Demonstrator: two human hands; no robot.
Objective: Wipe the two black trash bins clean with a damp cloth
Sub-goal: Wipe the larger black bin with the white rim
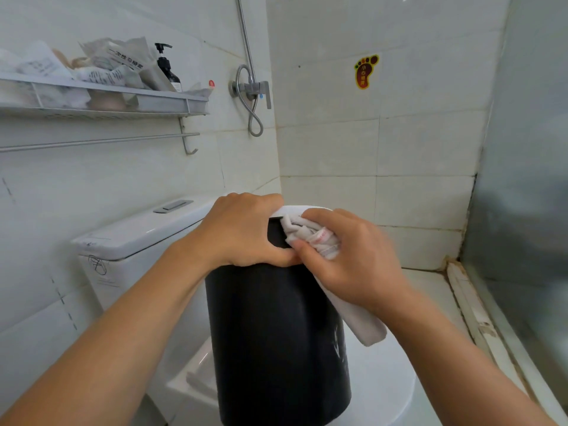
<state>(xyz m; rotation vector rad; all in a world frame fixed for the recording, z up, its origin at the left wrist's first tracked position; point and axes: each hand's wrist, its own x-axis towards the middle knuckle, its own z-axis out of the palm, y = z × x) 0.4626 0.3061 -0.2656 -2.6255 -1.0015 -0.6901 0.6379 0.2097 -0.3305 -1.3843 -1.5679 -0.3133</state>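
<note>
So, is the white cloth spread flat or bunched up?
Bunched up: the right hand grips the white cloth in crumpled folds against the top of the black bin, while one loose end hangs below the hand.

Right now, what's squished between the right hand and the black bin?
A white cloth. The right hand bunches it against the black bin near the top, seen in the head view.

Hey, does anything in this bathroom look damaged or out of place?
Yes. The trash bin is standing on the closed toilet lid, held by the left hand while the right hand wipes it with the cloth. The floor edge strip by the glass looks stained and chipped.
</note>
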